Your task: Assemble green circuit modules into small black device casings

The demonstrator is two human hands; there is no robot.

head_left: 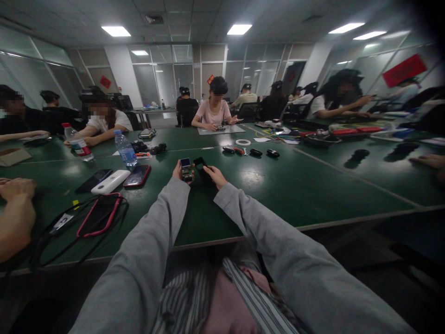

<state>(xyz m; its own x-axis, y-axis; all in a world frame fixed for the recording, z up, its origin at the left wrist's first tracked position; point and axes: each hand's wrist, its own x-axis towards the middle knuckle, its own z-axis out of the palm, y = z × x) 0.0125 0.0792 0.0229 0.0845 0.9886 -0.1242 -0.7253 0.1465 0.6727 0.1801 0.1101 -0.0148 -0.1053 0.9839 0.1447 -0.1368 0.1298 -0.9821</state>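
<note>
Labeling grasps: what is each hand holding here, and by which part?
Left hand grips a small device by its lower left side. Right hand holds a flat black piece at its near end.

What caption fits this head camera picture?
Two hands, left hand holding a small gadget, right hand a black part, over a green table.

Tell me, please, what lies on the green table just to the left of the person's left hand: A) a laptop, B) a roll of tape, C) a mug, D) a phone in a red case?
D: a phone in a red case lies flat on the table just left of the left hand, beside a white device.
</note>
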